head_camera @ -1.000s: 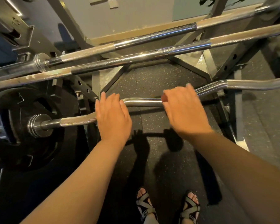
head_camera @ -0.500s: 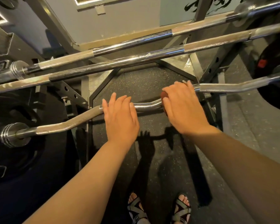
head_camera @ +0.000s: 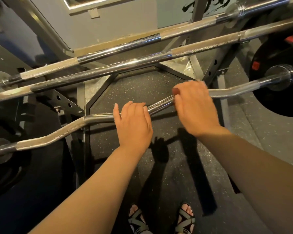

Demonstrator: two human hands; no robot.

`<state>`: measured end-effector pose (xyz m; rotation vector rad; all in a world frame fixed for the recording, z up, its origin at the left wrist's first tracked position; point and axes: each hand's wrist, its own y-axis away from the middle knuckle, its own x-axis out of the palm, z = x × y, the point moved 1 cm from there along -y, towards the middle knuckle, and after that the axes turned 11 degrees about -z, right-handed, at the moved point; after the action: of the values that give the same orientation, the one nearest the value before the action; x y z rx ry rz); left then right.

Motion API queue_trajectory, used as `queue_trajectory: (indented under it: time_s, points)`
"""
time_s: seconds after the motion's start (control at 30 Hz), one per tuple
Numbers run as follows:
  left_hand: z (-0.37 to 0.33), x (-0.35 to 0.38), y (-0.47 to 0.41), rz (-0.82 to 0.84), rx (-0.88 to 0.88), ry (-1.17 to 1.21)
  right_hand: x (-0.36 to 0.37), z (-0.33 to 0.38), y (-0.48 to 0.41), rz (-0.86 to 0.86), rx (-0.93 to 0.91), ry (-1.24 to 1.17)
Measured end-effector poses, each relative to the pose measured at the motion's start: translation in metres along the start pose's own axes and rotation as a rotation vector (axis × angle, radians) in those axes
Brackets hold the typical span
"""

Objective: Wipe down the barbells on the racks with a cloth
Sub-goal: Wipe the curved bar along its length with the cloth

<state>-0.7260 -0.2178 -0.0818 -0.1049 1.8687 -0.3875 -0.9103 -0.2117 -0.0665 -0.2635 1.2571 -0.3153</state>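
1. At three o'clock from centre, the right hand clamps a reddish cloth round the bent bar, likely mid-wipe.
2. The left hand rests on the bar at centre, fingers straight.
3. The next move is probably a sweep toward three o'clock, then the straight bars at twelve.

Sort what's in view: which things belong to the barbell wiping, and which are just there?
Job: curl bar; near straight barbell; far straight barbell; reddish cloth under the right hand; left hand on the curl bar.
Just there: weight plate; sandals; rubber floor.
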Motion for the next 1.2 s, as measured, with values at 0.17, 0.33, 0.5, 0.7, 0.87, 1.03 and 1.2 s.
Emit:
queue_trajectory:
  time_s: [0.17, 0.33, 0.5, 0.7, 0.87, 1.03, 1.2]
  points:
    - [-0.025, 0.009, -0.005, 0.005, 0.018, 0.033, -0.002, -0.026, 0.01, -0.034, 0.159, -0.015]
    - [-0.056, 0.023, -0.019, 0.049, 0.076, -0.028, -0.006, -0.042, -0.005, 0.048, 0.021, 0.052]
    - [-0.077, 0.035, -0.036, 0.087, 0.182, -0.067, -0.002, -0.045, -0.016, 0.077, 0.052, 0.112]
    - [-0.073, 0.037, -0.036, 0.065, 0.203, -0.068, -0.004, -0.053, 0.017, 0.092, 0.0, 0.083]
    - [-0.077, 0.037, -0.037, 0.088, 0.171, -0.058, -0.012, -0.067, -0.001, 0.085, 0.035, 0.129]
    - [-0.076, 0.037, -0.039, 0.089, 0.186, -0.061, 0.002, -0.04, 0.006, 0.044, 0.138, 0.12]
    - [-0.075, 0.035, -0.042, 0.092, 0.181, -0.076, -0.012, -0.079, -0.003, 0.083, -0.004, 0.148]
